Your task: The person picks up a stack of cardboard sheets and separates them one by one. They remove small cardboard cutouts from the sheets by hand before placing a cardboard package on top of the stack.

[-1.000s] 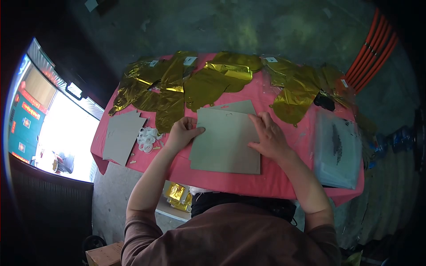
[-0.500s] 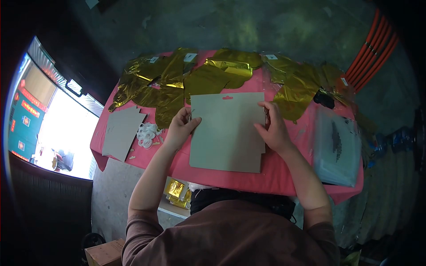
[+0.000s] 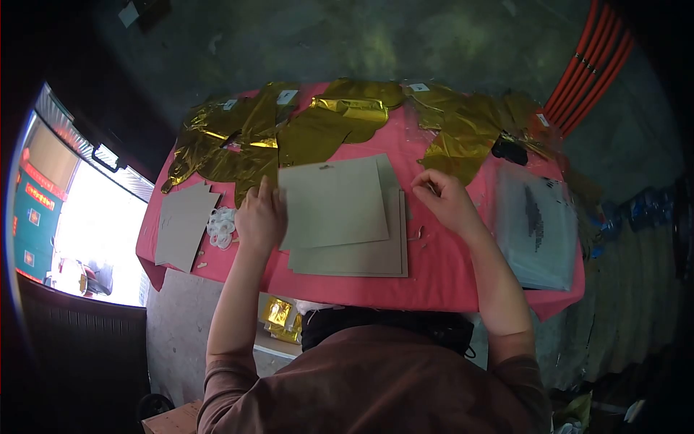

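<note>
cards (image 3: 336, 210) on pink cloth (image 3: 441, 267), concrete floor (image 3: 347, 47) beyond

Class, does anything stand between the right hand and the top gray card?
Nothing visible stands up between the right hand and the top card; only a strip of pink cloth and the jutting edges of the lower cards lie between them.

Head view, now: I record a dim room with strong daylight entering at the left through the doorway (image 3: 101, 239), blown out to white, while the dark panel beneath it loses nearly all detail. Light across the pink surface (image 3: 448, 282) is soft and uneven, with bright glints on the gold foil (image 3: 350, 108) and a pale sheen on the clear plastic (image 3: 535, 231). I note wide-angle bowing and black vignetting at the edges, slight softness at the left hand (image 3: 262, 217).
</note>
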Action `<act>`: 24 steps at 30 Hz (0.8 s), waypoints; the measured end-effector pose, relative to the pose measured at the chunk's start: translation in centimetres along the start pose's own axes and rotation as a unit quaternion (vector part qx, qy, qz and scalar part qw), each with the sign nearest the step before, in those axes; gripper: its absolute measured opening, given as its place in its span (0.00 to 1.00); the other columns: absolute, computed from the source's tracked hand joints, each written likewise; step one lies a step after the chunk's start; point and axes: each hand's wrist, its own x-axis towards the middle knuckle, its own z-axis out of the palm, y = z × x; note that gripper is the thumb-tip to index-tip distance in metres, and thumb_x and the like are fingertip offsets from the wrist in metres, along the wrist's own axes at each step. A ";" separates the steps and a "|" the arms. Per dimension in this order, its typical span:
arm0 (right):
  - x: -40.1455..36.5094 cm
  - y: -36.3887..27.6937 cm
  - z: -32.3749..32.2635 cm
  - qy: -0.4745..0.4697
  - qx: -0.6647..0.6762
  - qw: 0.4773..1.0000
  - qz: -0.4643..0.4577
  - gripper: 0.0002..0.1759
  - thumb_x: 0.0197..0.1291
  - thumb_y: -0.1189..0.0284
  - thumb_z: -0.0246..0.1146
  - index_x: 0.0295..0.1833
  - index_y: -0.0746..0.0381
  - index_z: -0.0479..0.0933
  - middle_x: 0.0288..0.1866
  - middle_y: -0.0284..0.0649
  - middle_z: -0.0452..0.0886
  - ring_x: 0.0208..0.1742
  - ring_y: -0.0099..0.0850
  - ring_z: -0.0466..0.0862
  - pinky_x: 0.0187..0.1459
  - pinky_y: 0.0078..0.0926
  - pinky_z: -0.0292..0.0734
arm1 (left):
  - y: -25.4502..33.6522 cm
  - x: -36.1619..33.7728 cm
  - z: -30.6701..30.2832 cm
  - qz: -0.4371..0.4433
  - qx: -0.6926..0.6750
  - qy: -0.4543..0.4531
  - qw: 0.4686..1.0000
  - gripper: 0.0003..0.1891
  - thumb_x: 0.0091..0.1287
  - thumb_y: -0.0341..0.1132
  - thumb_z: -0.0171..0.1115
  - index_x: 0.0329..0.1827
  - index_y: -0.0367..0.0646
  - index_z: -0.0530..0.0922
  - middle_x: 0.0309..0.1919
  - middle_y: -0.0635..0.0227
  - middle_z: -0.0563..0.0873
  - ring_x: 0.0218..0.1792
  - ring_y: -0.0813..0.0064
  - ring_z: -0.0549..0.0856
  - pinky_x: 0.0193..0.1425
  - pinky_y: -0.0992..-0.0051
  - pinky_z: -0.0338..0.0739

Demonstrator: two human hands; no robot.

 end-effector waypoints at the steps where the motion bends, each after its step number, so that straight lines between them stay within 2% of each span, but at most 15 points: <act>1: -0.4 -0.5 0.0 -0.020 -0.003 1.000 0.013 0.05 0.57 0.75 0.58 0.36 0.65 0.74 0.27 0.26 0.74 0.30 0.13 0.69 0.32 0.12 0.65 | 0.3 -0.1 -0.2 0.003 0.041 0.006 0.999 0.10 0.63 0.36 0.49 0.39 0.41 0.75 0.31 0.56 0.79 0.32 0.56 0.80 0.33 0.62 0.74; 2: -0.8 -0.7 0.0 -0.040 -0.006 0.999 0.027 0.05 0.58 0.74 0.57 0.35 0.65 0.74 0.27 0.26 0.73 0.30 0.13 0.70 0.32 0.12 0.65 | 0.7 -0.3 -0.5 0.004 0.040 0.005 0.999 0.10 0.63 0.36 0.49 0.39 0.41 0.75 0.31 0.56 0.79 0.32 0.56 0.80 0.33 0.62 0.74; 3: -1.2 -0.6 -0.1 -0.039 -0.007 0.999 0.029 0.05 0.58 0.74 0.57 0.35 0.65 0.74 0.27 0.26 0.73 0.30 0.13 0.70 0.32 0.12 0.65 | 1.9 -0.4 -1.8 0.026 -0.033 -0.002 0.999 0.10 0.64 0.35 0.49 0.40 0.40 0.75 0.33 0.56 0.79 0.32 0.56 0.80 0.33 0.63 0.74; 5: -2.0 -0.2 -0.4 -0.121 0.059 0.989 0.063 0.08 0.61 0.72 0.54 0.35 0.66 0.74 0.28 0.28 0.75 0.31 0.13 0.70 0.31 0.13 0.66 | 3.9 -1.5 -2.9 0.080 -0.217 -0.034 0.972 0.09 0.64 0.32 0.48 0.41 0.40 0.75 0.36 0.59 0.80 0.30 0.60 0.80 0.34 0.67 0.74; 8: -3.2 -2.4 -1.3 -0.205 0.145 0.958 0.137 0.12 0.62 0.68 0.52 0.36 0.68 0.74 0.27 0.34 0.78 0.31 0.20 0.77 0.33 0.19 0.71 | 7.9 -4.7 -2.4 0.151 -0.488 -0.278 0.813 0.11 0.66 0.33 0.48 0.46 0.38 0.75 0.40 0.61 0.79 0.33 0.65 0.79 0.40 0.69 0.73; 10: -3.4 -2.1 -1.9 -0.224 0.097 0.961 0.133 0.13 0.62 0.68 0.52 0.36 0.68 0.74 0.28 0.36 0.79 0.33 0.22 0.78 0.34 0.20 0.72 | 11.4 -6.0 -4.0 0.214 -0.446 -0.423 0.759 0.14 0.67 0.34 0.47 0.52 0.38 0.72 0.46 0.60 0.77 0.42 0.63 0.78 0.49 0.68 0.70; 12: -3.5 -2.2 -2.5 -0.243 0.049 0.960 0.129 0.14 0.62 0.67 0.51 0.36 0.68 0.75 0.29 0.38 0.80 0.34 0.24 0.79 0.35 0.22 0.73 | 13.3 -7.7 -2.6 0.330 -0.513 -0.335 0.718 0.17 0.67 0.35 0.47 0.56 0.39 0.70 0.50 0.59 0.77 0.50 0.61 0.74 0.57 0.67 0.65; 15: -3.4 -2.5 -3.5 -0.279 -0.050 0.948 0.146 0.12 0.58 0.68 0.56 0.37 0.67 0.76 0.31 0.42 0.80 0.35 0.27 0.80 0.38 0.24 0.74 | 13.9 -7.2 -2.3 0.391 -0.482 -0.279 0.733 0.18 0.64 0.34 0.52 0.57 0.39 0.69 0.52 0.58 0.75 0.56 0.60 0.71 0.61 0.66 0.61; 17: -3.7 -1.4 -3.9 -0.256 -0.119 0.959 0.023 0.12 0.51 0.69 0.61 0.38 0.66 0.77 0.30 0.44 0.80 0.34 0.29 0.80 0.39 0.26 0.74 | 12.7 -5.9 -2.7 0.362 -0.494 -0.285 0.738 0.18 0.63 0.32 0.53 0.56 0.39 0.70 0.52 0.58 0.76 0.55 0.60 0.72 0.60 0.66 0.62; 18: -3.9 -1.0 -3.9 -0.257 -0.118 0.959 0.020 0.12 0.51 0.69 0.61 0.38 0.66 0.77 0.30 0.44 0.80 0.34 0.29 0.80 0.39 0.26 0.74 | 11.8 -5.1 -2.9 0.334 -0.506 -0.291 0.740 0.18 0.61 0.31 0.55 0.54 0.39 0.71 0.51 0.58 0.76 0.55 0.59 0.72 0.59 0.65 0.64; 20: -4.4 -0.5 -3.9 -0.137 -0.177 0.974 -0.030 0.14 0.45 0.70 0.64 0.39 0.64 0.77 0.30 0.43 0.80 0.34 0.34 0.80 0.39 0.29 0.74 | 8.6 -4.0 -2.0 0.307 -0.409 -0.204 0.835 0.18 0.57 0.29 0.58 0.51 0.38 0.73 0.50 0.56 0.77 0.53 0.58 0.74 0.56 0.64 0.68; 21: -4.3 -0.2 -3.6 -0.136 -0.176 0.974 -0.031 0.14 0.45 0.70 0.64 0.39 0.64 0.77 0.30 0.43 0.80 0.34 0.34 0.80 0.39 0.29 0.74 | 7.3 -3.2 -1.8 0.255 -0.341 -0.163 0.890 0.16 0.55 0.31 0.59 0.47 0.37 0.74 0.47 0.55 0.78 0.50 0.57 0.75 0.53 0.63 0.70; 22: -3.9 0.0 -3.0 -0.062 -0.221 0.971 -0.069 0.14 0.46 0.71 0.64 0.40 0.64 0.77 0.29 0.42 0.79 0.33 0.32 0.79 0.37 0.28 0.73 | 5.9 -2.4 -1.6 0.202 -0.268 -0.121 0.934 0.15 0.54 0.33 0.60 0.43 0.36 0.75 0.44 0.54 0.79 0.47 0.56 0.76 0.51 0.63 0.72; 23: -3.6 -0.1 -2.4 0.012 -0.264 0.958 -0.107 0.13 0.47 0.72 0.63 0.41 0.65 0.77 0.29 0.40 0.79 0.32 0.30 0.78 0.35 0.26 0.72 | 4.2 -2.1 -1.0 0.175 -0.189 -0.091 0.962 0.16 0.54 0.35 0.60 0.43 0.35 0.75 0.43 0.53 0.79 0.47 0.55 0.76 0.50 0.63 0.72; 24: -3.1 -0.5 -1.7 0.013 -0.263 0.959 -0.109 0.13 0.47 0.72 0.63 0.41 0.65 0.77 0.29 0.40 0.79 0.32 0.30 0.78 0.35 0.26 0.72 | 2.6 -1.9 -0.4 0.146 -0.109 -0.061 0.981 0.18 0.54 0.37 0.61 0.43 0.34 0.74 0.41 0.53 0.79 0.46 0.55 0.76 0.50 0.62 0.72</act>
